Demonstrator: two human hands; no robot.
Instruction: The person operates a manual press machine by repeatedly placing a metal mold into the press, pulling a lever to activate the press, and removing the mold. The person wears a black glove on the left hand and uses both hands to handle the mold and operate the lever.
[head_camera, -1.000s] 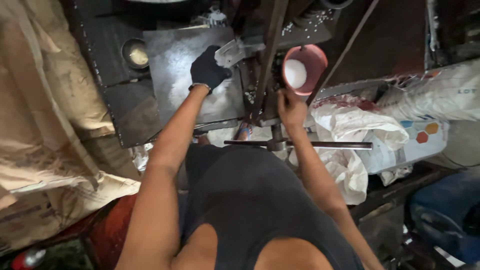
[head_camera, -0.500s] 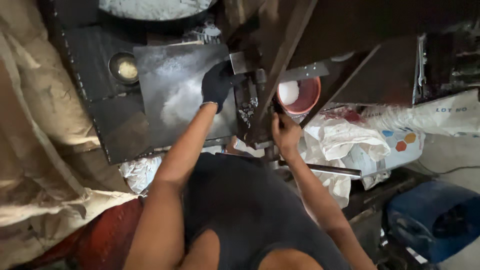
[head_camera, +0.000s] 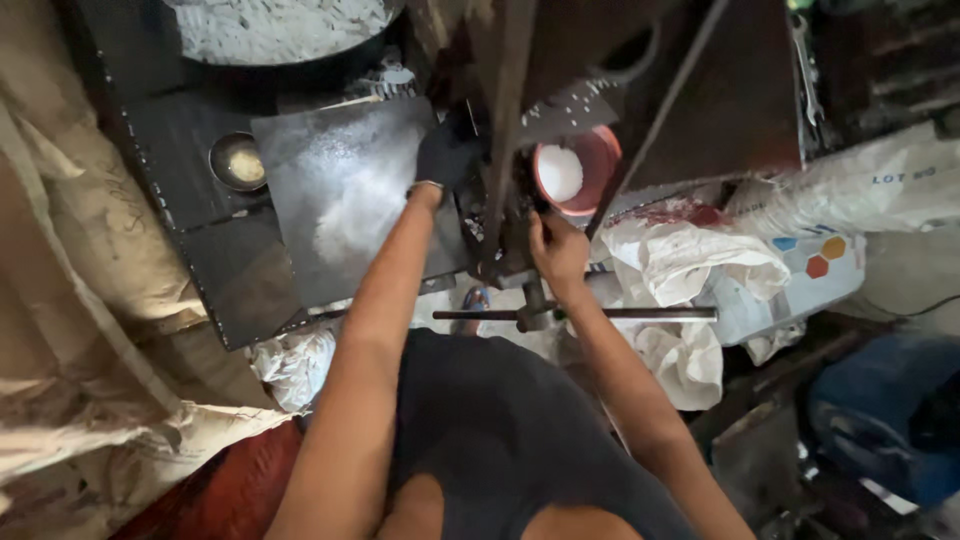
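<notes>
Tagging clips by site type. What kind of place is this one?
Probably a small, cluttered workshop for hand production. A dusty dark metal plate lies under the gloved left hand, the bare right hand grips a metal press frame beside a red bowl of white powder, and white sacks lie around.

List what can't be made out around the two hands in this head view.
- Left hand: dark glove hides the fingers; whatever they grip is lost behind the rusty upright bar.
- Right hand: fingertips hidden among dark machine parts.
- Red bowl: partly covered by a metal plate.
- Pan of white pieces: cut off by the top edge.
</notes>
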